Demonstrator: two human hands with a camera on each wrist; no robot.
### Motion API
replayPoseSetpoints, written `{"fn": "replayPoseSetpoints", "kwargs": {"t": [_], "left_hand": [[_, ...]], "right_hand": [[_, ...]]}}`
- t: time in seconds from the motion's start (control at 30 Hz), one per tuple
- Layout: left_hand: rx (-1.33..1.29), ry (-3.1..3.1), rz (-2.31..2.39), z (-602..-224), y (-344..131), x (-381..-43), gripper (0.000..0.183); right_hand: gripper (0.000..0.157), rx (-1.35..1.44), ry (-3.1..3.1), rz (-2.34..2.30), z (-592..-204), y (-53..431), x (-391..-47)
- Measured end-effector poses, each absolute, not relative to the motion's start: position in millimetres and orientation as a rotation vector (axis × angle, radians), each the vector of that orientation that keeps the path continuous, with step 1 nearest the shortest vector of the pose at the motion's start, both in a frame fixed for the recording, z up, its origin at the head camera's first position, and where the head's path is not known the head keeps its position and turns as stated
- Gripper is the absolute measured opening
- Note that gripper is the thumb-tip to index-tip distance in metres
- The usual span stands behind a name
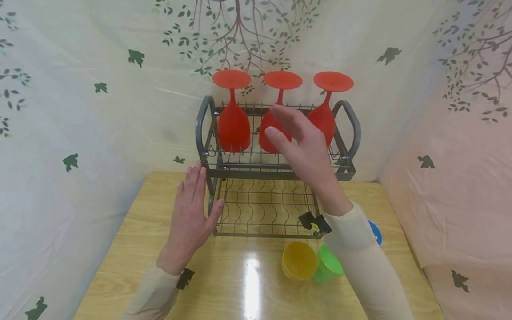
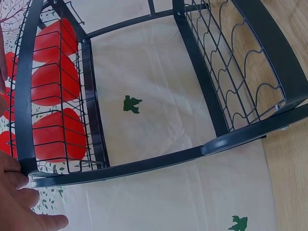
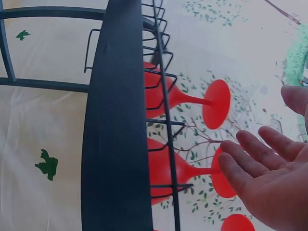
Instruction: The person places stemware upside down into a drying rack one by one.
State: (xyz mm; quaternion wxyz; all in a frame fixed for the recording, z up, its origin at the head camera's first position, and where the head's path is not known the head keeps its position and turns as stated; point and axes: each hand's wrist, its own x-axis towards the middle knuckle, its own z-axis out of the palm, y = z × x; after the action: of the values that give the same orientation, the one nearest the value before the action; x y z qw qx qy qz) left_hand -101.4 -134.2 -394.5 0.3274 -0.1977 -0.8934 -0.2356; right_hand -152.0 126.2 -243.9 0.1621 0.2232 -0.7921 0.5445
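Three red goblets stand upside down in a row on the upper tier of a dark two-tier dish rack [image 1: 256, 172]: the left goblet [image 1: 234, 126], the middle goblet [image 1: 282, 80] and the right goblet [image 1: 323, 120]. My right hand [image 1: 306, 153] is raised in front of the rack with fingers extended, overlapping the middle and right goblets. In the right wrist view its palm [image 3: 274, 183] holds nothing. At the rack's left side, my left hand [image 1: 190, 218] has its straight fingers right at the corner of the upper tier. Wavy wires line the lower tier.
A yellow cup [image 1: 299, 260] and a green cup [image 1: 330, 262] stand side by side in front of the rack. Partly hidden behind my right sleeve is a blue item [image 1: 376, 233]. Leaf-patterned cloth [image 1: 120, 120] hangs around the wooden table [image 1: 160, 195].
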Motion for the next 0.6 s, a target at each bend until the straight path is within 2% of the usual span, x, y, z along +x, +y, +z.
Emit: {"fn": "replayPoseSetpoints", "kwargs": {"t": [0.6], "left_hand": [[-0.515,-2.333,-0.636,-394,-134,-102,0.081]], "right_hand": [[0.047,0.484,-2.189,1.495,-251,160,-110]]}}
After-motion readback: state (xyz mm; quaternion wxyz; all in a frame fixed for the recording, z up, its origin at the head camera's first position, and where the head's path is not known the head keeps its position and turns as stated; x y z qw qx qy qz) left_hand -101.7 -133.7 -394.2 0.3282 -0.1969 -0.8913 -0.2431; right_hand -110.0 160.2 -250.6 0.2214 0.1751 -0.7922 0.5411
